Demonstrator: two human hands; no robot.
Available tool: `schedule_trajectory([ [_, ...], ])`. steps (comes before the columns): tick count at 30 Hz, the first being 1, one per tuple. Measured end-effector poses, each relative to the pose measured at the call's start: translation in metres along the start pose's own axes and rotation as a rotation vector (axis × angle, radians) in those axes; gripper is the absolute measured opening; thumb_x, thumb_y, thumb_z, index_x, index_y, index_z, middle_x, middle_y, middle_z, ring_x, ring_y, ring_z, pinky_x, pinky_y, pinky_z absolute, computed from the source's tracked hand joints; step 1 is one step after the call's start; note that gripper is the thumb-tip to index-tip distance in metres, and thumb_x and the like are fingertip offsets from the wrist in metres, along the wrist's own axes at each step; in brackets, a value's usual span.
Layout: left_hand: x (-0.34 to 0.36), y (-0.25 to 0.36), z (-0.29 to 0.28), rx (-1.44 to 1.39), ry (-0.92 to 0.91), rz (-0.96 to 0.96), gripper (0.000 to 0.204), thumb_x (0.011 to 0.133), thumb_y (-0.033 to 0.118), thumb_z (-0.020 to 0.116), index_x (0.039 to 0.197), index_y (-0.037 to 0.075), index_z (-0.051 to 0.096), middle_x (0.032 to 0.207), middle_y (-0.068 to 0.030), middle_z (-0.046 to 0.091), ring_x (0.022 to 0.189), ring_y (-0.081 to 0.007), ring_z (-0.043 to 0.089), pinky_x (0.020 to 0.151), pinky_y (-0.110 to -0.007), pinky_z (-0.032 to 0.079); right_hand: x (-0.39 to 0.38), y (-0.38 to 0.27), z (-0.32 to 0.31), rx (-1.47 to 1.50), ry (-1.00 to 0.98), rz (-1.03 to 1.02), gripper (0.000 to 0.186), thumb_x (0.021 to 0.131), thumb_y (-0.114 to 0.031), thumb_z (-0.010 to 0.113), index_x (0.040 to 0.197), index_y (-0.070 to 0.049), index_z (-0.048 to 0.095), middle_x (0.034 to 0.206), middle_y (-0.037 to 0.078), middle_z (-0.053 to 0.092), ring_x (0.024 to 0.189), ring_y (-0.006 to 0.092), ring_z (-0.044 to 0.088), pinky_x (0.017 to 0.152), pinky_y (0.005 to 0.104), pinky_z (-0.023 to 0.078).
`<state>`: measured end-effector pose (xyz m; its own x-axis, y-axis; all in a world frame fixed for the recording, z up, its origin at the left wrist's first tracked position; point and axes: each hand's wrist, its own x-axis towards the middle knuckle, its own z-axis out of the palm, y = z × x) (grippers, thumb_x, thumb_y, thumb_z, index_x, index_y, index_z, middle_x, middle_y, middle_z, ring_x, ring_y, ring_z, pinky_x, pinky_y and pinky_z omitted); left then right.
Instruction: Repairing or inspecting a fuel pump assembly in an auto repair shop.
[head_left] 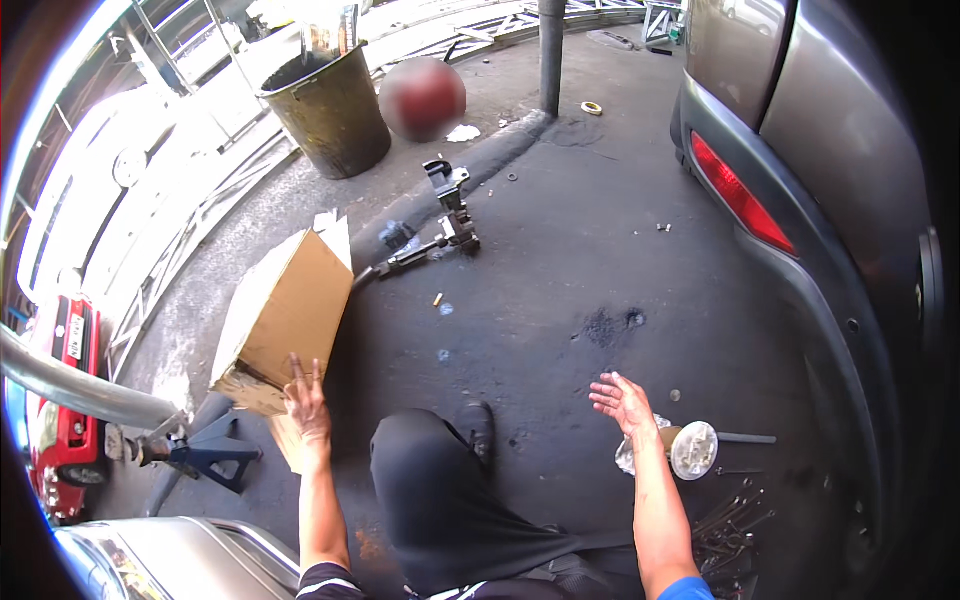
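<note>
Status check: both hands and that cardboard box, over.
Left hand open, fingers on cardboard box, box tipped on the ground. Right hand open, empty, above round metal part. Jack stand beside box.

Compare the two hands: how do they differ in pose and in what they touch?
The left hand rests against the cardboard box, fingers spread upward; the right hand touches nothing and hangs open, palm up, above the floor. The left hand is beside the jack stand; the right hand is near a round metal part. Both are bare and open.
</note>
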<state>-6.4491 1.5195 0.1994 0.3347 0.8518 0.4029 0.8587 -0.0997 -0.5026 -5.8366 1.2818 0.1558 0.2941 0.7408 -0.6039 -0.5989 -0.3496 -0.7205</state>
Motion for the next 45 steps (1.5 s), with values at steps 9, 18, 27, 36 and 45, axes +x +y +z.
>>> schedule_trajectory([
  [9, 0.136, -0.136, 0.001, -0.013, 0.059, -0.274, 0.099, 0.084, -0.015, 0.053, 0.169, 0.033, 0.037, 0.181, -0.0027, 0.021, 0.137, -0.0427, 0.06, 0.094, -0.044, 0.065, -0.02, -0.013, -0.038, 0.041, 0.089, -0.077, 0.049, 0.11, -0.038, 0.062, 0.139, 0.001, 0.06, 0.128, 0.024, 0.073, 0.108, 0.0316, 0.076, 0.09, 0.0425, 0.063],
  [18, 0.228, -0.341, -0.131, -0.298, 0.027, -0.574, 0.064, 0.088, 0.009, 0.05, 0.151, 0.014, 0.064, 0.122, -0.0236, 0.077, 0.103, -0.0369, 0.077, 0.095, -0.047, 0.058, -0.018, 0.01, -0.06, 0.048, 0.057, -0.079, 0.05, 0.108, -0.042, 0.064, 0.139, -0.002, 0.062, 0.125, 0.021, 0.075, 0.104, 0.0286, 0.076, 0.086, 0.0405, 0.063],
  [27, 0.18, -0.41, -0.195, -1.376, -0.277, -0.309, 0.065, 0.09, -0.021, 0.042, 0.153, -0.007, 0.055, 0.149, -0.0232, 0.062, 0.131, -0.0256, 0.066, 0.117, -0.035, 0.051, 0.009, 0.034, 0.066, -0.3, -0.255, -0.047, 0.078, 0.101, -0.052, 0.073, 0.158, -0.003, 0.048, 0.142, 0.021, 0.067, 0.12, 0.028, 0.069, 0.096, 0.0422, 0.059],
  [36, 0.245, -0.268, -0.222, -1.275, -0.333, 0.189, 0.064, 0.094, 0.013, 0.054, 0.155, -0.007, 0.053, 0.143, -0.0208, 0.068, 0.128, -0.025, 0.066, 0.116, -0.035, 0.049, 0.0, 0.061, 0.136, 0.283, -0.147, -0.069, 0.049, 0.108, -0.029, 0.07, 0.146, -0.011, 0.046, 0.122, 0.014, 0.07, 0.086, 0.0227, 0.077, 0.069, 0.0353, 0.064],
  [45, 0.371, -0.153, -0.183, -1.272, -0.27, 0.364, 0.071, 0.1, 0.035, 0.062, 0.159, -0.003, 0.05, 0.151, -0.022, 0.062, 0.14, -0.0291, 0.058, 0.123, -0.041, 0.04, -0.028, -0.03, 0.001, 0.242, 0.279, -0.383, 0.045, 0.105, -0.031, 0.073, 0.136, -0.008, 0.051, 0.107, 0.012, 0.072, 0.058, 0.0167, 0.07, 0.049, 0.0277, 0.056],
])
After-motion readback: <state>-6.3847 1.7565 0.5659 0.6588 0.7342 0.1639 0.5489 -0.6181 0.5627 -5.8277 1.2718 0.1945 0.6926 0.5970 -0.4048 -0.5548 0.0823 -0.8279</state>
